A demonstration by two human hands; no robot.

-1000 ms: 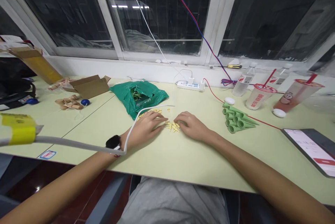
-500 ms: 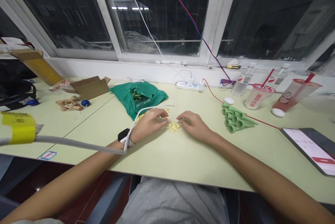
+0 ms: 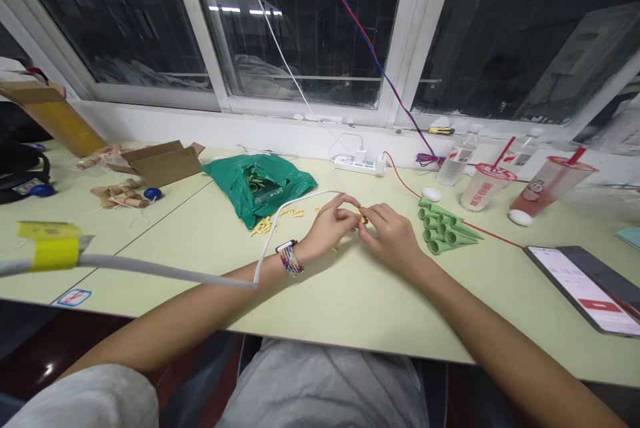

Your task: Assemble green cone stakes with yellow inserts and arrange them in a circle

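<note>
My left hand [image 3: 331, 227] and my right hand [image 3: 389, 235] meet above the pale green table [image 3: 350, 301], fingertips pinched together on a small yellow piece [image 3: 361, 216]. More small yellow pieces [image 3: 273, 221] lie scattered on the table left of my left hand, beside a green plastic bag [image 3: 259, 185]. A stack of green paper cones [image 3: 443, 229] lies just right of my right hand. A white cable [image 3: 280, 231] runs over my left wrist, which bears a beaded band.
A power strip [image 3: 356, 163] sits by the window sill. Two drink cups with straws [image 3: 515, 188] and a bottle [image 3: 453, 162] stand at the back right. A tablet [image 3: 583, 285] lies at the right. An open cardboard box [image 3: 160, 161] and paper rolls [image 3: 123, 193] lie at the left.
Both hands have lifted off the pile of yellow pieces and come together, pinching one piece between them. The view has shifted slightly rightward.
</note>
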